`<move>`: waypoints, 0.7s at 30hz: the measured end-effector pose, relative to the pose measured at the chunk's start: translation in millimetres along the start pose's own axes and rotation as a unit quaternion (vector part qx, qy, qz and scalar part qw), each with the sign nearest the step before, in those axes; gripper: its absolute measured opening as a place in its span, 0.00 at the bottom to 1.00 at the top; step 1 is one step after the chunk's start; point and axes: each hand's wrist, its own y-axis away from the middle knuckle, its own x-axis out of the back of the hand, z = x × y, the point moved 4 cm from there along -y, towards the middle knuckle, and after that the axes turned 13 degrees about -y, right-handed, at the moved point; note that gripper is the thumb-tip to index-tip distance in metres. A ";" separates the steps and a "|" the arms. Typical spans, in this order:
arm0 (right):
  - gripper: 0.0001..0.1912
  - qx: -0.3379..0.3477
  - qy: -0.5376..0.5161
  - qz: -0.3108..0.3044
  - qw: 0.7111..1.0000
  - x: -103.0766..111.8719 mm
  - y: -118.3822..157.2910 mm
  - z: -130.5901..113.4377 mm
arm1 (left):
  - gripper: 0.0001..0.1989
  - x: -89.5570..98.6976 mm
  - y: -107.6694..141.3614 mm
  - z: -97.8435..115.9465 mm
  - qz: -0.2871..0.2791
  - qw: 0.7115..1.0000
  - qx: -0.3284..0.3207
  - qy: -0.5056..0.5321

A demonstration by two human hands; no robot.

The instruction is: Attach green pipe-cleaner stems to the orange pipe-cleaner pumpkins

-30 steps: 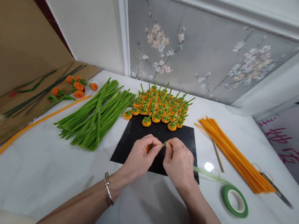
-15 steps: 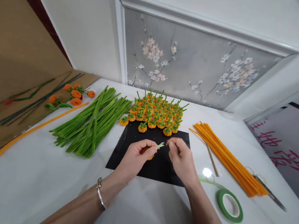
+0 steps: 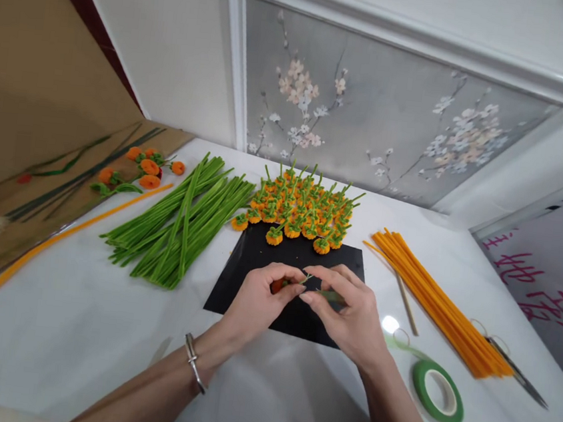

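Note:
Over the black mat [image 3: 248, 281], my left hand [image 3: 262, 296] pinches a small orange flower [image 3: 278, 284], mostly hidden by the fingers, with a thin pale green stem tip [image 3: 307, 279] poking out. My right hand [image 3: 346, 308] meets it from the right, thumb and index finger closed around the tip. A blurred strip of green tape [image 3: 331, 297] shows between the right fingers. Behind the mat stand several orange pumpkin-shaped pieces [image 3: 302, 206] with green stems. The roll of green tape [image 3: 437, 392] lies right of my right forearm.
Green fuzzy stems [image 3: 179, 224] lie to the left, orange ones [image 3: 437, 301] to the right beside a thin stick [image 3: 406, 305] and scissors [image 3: 520, 377]. Orange flowers [image 3: 149, 170] and one long orange stem [image 3: 78, 233] are at far left. A wall panel [image 3: 364, 99] rises behind.
My right hand has closed in on the stem tip and its fingers have reached over to my left fingertips. The view has shifted slightly.

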 end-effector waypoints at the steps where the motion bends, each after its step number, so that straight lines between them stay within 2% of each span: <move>1: 0.13 0.003 0.017 0.009 1.000 -1.4 0.5 1.8 | 0.03 0.0 0.7 -0.3 0.003 1.000 -0.002 -0.007; 7: 0.08 0.019 0.110 0.033 0.993 -6.8 2.8 6.6 | 0.09 4.3 4.6 4.8 0.042 0.994 -0.027 -0.093; 10: 0.08 0.016 0.105 0.026 0.994 -8.1 3.1 6.2 | 0.08 6.3 5.7 8.3 0.068 0.986 -0.059 -0.138; 14: 0.08 0.013 0.075 0.014 0.997 -9.6 3.4 5.8 | 0.11 6.2 6.6 8.7 0.083 0.984 -0.087 -0.134; 16: 0.09 0.016 0.057 0.011 0.998 -9.0 3.3 5.3 | 0.15 5.4 5.7 7.2 0.065 0.989 -0.080 -0.108; 18: 0.10 0.016 0.039 0.006 0.999 -7.4 3.0 4.7 | 0.18 3.8 3.6 4.4 0.014 0.998 -0.052 -0.046; 20: 0.10 0.016 0.024 0.000 1.000 -5.4 2.5 4.0 | 0.16 1.4 1.6 -0.7 -0.059 0.996 0.017 0.058; 21: 0.10 0.016 0.016 -0.002 1.000 -4.4 2.3 3.9 | 0.17 -0.4 1.5 -3.6 -0.099 0.986 0.063 0.121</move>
